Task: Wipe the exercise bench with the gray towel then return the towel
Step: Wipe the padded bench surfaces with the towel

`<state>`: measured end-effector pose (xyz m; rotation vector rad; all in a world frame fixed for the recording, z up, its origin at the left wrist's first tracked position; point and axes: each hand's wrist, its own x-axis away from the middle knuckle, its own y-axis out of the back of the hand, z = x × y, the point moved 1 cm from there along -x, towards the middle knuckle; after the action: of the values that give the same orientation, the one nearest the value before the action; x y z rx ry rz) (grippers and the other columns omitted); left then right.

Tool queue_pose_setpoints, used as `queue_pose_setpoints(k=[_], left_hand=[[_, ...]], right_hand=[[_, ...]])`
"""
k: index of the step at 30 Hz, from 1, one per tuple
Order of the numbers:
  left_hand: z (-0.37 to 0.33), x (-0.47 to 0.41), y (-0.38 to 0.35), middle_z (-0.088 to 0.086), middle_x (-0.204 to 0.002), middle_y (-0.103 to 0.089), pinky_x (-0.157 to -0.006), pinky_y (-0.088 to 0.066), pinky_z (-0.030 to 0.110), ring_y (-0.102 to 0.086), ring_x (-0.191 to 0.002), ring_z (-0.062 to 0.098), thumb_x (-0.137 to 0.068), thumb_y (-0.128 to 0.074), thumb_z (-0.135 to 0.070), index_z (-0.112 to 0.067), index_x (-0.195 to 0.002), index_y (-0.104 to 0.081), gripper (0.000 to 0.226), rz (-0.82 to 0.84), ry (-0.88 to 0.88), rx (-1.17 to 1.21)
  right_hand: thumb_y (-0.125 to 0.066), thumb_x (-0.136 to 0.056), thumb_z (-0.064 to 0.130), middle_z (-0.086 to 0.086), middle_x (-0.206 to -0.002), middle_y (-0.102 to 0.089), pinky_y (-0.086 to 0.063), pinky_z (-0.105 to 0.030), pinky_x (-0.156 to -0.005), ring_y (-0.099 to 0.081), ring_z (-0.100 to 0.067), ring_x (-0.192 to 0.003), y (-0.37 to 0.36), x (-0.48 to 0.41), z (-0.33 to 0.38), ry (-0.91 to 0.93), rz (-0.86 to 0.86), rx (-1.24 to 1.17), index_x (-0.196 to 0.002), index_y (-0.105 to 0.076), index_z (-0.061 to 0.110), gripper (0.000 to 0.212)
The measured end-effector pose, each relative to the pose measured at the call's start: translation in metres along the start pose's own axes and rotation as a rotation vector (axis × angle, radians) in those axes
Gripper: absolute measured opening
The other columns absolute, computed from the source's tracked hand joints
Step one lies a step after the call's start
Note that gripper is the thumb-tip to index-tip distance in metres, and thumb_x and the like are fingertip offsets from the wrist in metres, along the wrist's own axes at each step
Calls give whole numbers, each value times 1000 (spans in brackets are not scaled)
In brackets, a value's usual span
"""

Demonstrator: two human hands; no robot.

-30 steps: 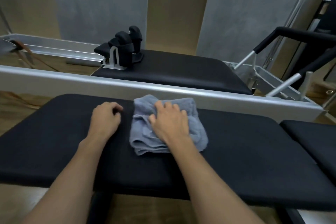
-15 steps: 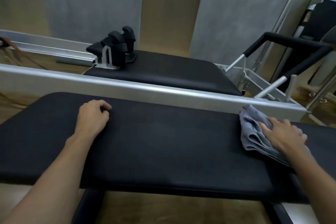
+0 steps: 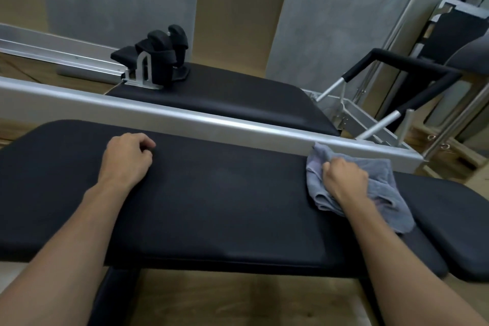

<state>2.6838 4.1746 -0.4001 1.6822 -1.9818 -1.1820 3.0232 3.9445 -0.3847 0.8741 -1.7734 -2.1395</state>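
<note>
Head view: our right hand [image 3: 344, 180] is bunching the crumpled gray terry towel [image 3: 381, 193] at the padded black surface's [image 3: 225, 193] far-right edge; our left hand [image 3: 127, 161] is resting loosely fisted, empty.

Two bare forearms reach in from the bottom edge, uncovered from the elbows down to the wrists, with no sleeve, cuff or glove showing. The left hand [image 3: 126, 160] and the right hand [image 3: 344, 180] wear no ring, watch or band. The knuckles stand out rounded.
</note>
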Motion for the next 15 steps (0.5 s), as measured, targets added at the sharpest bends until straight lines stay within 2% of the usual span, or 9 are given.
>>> queue_pose_setpoints(k=[5,7,10,15], left_hand=[[-3,0,1,11,-112,-69,-97,-45,45,-58,-111,31,-90,-58,-4,-15,-106,-71,23,14,0,-11],[-5,3,3,11,-110,-70,-96,-46,41,-60,-106,28,-90,-57,-4,-15,-105,-71,24,5,9,24],[-9,8,8,6,-104,-70,-84,-42,26,-57,-90,15,-90,-54,-5,-16,-106,-73,26,-25,60,165],[-1,4,24,-4,-101,-66,-83,-38,22,-56,-94,9,-95,-52,-21,-20,-109,-71,23,-61,121,376]], right_hand=[[-35,-101,27,-22,-114,-67,-40,-45,-90,-61,-39,-104,4,20,52,121,-6,-1,-110,-62,2,38],[-34,-102,26,-19,-113,-67,-39,-45,-90,-60,-37,-104,5,30,77,197,-13,-6,-111,-62,4,37],[-33,-102,25,-16,-110,-67,-37,-44,-88,-60,-35,-101,5,48,126,311,-8,-43,-111,-61,7,34],[-33,-103,23,-13,-111,-66,-37,-43,-87,-60,-32,-102,9,89,226,532,-2,-100,-113,-60,8,32]])
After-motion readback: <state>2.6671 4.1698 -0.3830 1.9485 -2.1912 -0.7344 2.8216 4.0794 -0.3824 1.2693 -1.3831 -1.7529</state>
